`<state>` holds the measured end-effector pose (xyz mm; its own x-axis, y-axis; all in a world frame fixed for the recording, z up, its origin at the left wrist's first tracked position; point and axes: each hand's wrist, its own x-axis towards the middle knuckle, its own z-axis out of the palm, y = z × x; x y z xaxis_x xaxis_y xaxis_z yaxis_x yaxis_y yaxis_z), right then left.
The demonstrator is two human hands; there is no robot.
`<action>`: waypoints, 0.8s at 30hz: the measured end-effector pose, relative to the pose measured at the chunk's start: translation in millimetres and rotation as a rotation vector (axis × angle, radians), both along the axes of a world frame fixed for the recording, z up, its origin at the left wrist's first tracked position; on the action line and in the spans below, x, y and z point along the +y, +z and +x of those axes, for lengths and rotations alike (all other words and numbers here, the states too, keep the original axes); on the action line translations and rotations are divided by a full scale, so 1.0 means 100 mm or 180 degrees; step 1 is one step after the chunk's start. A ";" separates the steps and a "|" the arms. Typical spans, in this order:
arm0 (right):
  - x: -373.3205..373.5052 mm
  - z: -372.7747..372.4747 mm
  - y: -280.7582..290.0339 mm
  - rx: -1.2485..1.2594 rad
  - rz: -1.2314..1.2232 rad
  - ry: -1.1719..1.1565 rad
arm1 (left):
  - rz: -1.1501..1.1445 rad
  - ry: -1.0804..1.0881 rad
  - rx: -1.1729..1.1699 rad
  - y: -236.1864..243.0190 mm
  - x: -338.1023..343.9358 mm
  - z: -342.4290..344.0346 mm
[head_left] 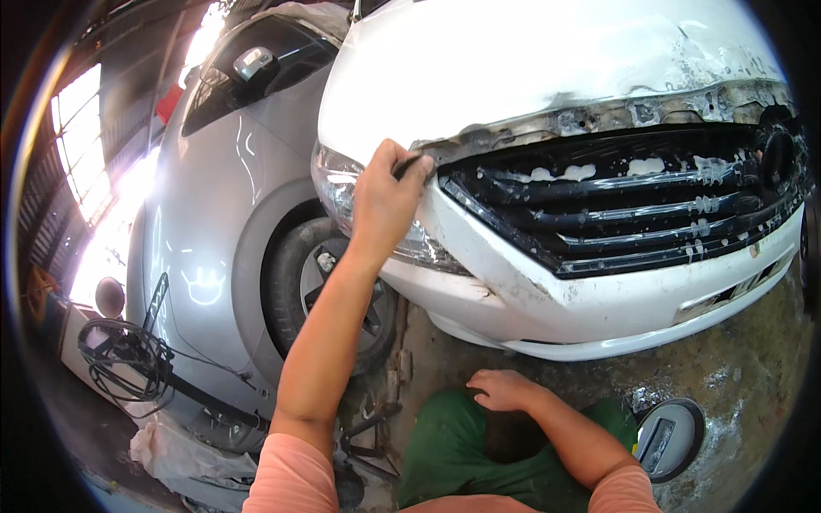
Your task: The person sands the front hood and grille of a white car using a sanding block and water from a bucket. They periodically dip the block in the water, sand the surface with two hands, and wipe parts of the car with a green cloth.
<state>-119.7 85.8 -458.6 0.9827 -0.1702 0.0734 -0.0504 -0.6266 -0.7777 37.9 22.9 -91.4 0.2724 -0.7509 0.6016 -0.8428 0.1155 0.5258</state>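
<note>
Up at the front corner of a white car's hood (479,68), my left hand (389,192) pinches a thin dark piece of sandpaper (409,165), mostly hidden by the fingers. It touches the worn front edge of the hood, between the headlight (338,184) and the black grille (624,192). Grey and white residue streaks that edge and spatters the grille bars. My right hand (505,391) rests over my green-trousered knee (445,427), fingers loosely laid down and holding nothing.
Below the white bumper (530,316), a round grey bucket (671,440) stands on the wet, stained floor (727,385). A silver car (201,205) is close on the left. Coiled black cable (124,359) and crumpled plastic sheeting (184,449) lie at lower left.
</note>
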 end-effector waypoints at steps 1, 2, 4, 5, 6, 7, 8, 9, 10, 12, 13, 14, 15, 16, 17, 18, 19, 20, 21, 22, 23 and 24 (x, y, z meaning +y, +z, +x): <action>0.00 0.02 -0.04 -0.0091 -0.0034 -0.0010 | -0.0071 0.0032 0.0001 0.04 -0.03 0.01; 0.00 0.02 -0.07 -0.0182 -0.0067 -0.0020 | -0.0143 0.0063 0.0000 0.07 -0.05 0.01; -0.01 0.00 -0.04 -0.0177 -0.0086 -0.0065 | -0.0142 0.0238 -0.0109 0.08 -0.05 -0.01; -0.02 -0.01 -0.03 -0.0173 -0.0096 -0.0090 | -0.0097 0.0217 -0.0213 0.04 -0.03 -0.02; 0.00 -0.01 -0.01 -0.0159 -0.0077 -0.0094 | -0.0051 0.0229 -0.0323 -0.01 0.01 -0.02; 0.01 -0.01 0.01 -0.0143 -0.0059 -0.0099 | -0.0007 0.0241 -0.0431 -0.03 0.03 -0.01; 0.02 -0.01 0.03 -0.0125 -0.0042 -0.0103 | 0.0038 0.0176 -0.0324 0.02 0.01 0.03; 0.01 -0.02 -0.01 -0.0149 -0.0057 -0.0101 | 0.0064 0.0158 -0.0168 0.06 -0.04 0.04; 0.00 -0.02 -0.05 -0.0172 -0.0072 -0.0100 | 0.0090 0.0141 -0.0011 0.11 -0.09 0.03; -0.01 -0.03 -0.07 -0.0225 -0.0088 -0.0104 | 0.0181 0.0232 0.0027 0.16 -0.05 -0.01; 0.00 -0.03 -0.06 -0.0254 -0.0088 -0.0109 | 0.0196 0.0238 -0.0005 0.13 -0.04 -0.01; 0.01 -0.03 -0.04 -0.0285 -0.0087 -0.0111 | 0.0212 0.0245 -0.0037 0.11 -0.02 0.00; 0.01 -0.04 -0.03 -0.0281 -0.0097 -0.0109 | 0.0221 0.0259 -0.0070 0.10 -0.01 0.00; 0.02 -0.05 -0.01 -0.0278 -0.0107 -0.0105 | 0.0215 0.0313 -0.0072 0.13 -0.01 0.00; 0.03 -0.05 -0.01 -0.0275 -0.0116 -0.0097 | 0.0210 0.0370 -0.0075 0.18 -0.01 0.00; 0.03 -0.06 -0.01 -0.0270 -0.0121 -0.0109 | 0.0210 0.0425 -0.0077 0.20 0.01 -0.01; 0.02 -0.06 -0.01 -0.0265 -0.0127 -0.0119 | 0.0153 0.0469 -0.0173 0.18 0.02 -0.01; 0.03 -0.07 -0.02 -0.0259 -0.0133 -0.0127 | 0.0096 0.0515 -0.0268 0.14 0.03 -0.01; 0.05 -0.07 0.03 -0.0362 -0.0058 -0.0215 | 0.0023 0.0575 -0.0373 0.14 0.05 -0.01; 0.05 -0.10 0.09 -0.0444 0.0010 -0.0342 | -0.0066 0.0446 -0.0153 0.06 0.10 -0.05; 0.05 -0.14 0.15 -0.0523 0.0079 -0.0472 | -0.0242 0.0240 0.0055 -0.05 0.23 -0.11; 0.06 -0.17 0.22 -0.0607 0.0399 -0.0545 | -0.0330 0.0191 0.0356 -0.22 0.38 -0.15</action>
<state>-136.6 91.6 -436.4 0.9093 -0.3518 0.2221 0.0074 -0.5200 -0.8541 23.1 60.6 -113.1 0.3846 -0.6667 0.6384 -0.7866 0.1251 0.6046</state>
